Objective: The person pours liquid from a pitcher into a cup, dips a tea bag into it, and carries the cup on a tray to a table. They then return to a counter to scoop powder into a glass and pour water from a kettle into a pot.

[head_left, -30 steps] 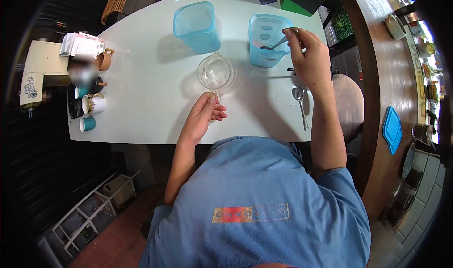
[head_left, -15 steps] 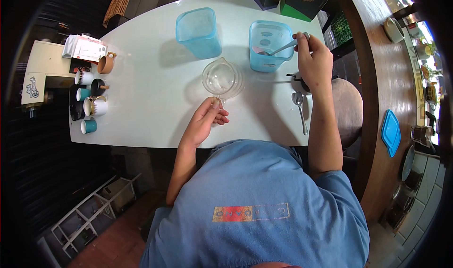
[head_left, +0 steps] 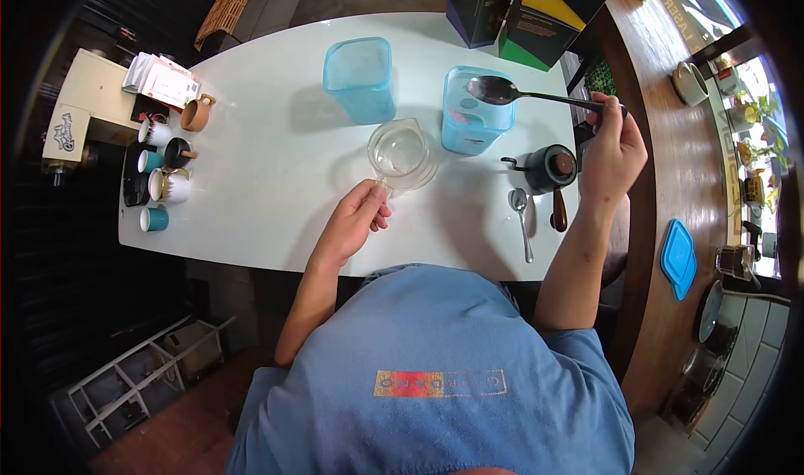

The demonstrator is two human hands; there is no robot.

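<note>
My left hand (head_left: 352, 224) pinches the handle of a clear glass jug (head_left: 402, 153), which stands on the white table. A large metal spoon (head_left: 494, 91) is in my right hand (head_left: 615, 153), gripped by its handle end. Its bowl is above the open light-blue container (head_left: 471, 140); whether anything lies in it I cannot make out. Pinkish marks show inside that container. A second open light-blue container (head_left: 362, 90) stands behind the jug. Near my right forearm are a dark pot (head_left: 550, 169) with a thin spout and wooden handle, and a smaller spoon (head_left: 521, 211).
Several cups (head_left: 170, 185) and a brown mug (head_left: 198, 113) line the table's left end, beside a beige machine (head_left: 88, 98). Dark boxes (head_left: 544, 23) stand at the back right. On the wooden counter (head_left: 662, 182) at right lies a blue lid (head_left: 678, 259).
My right hand has lifted the spoon out of the right container and moved right, so its bowl is now above the rim. My left hand still holds the jug. The view has shifted slightly.
</note>
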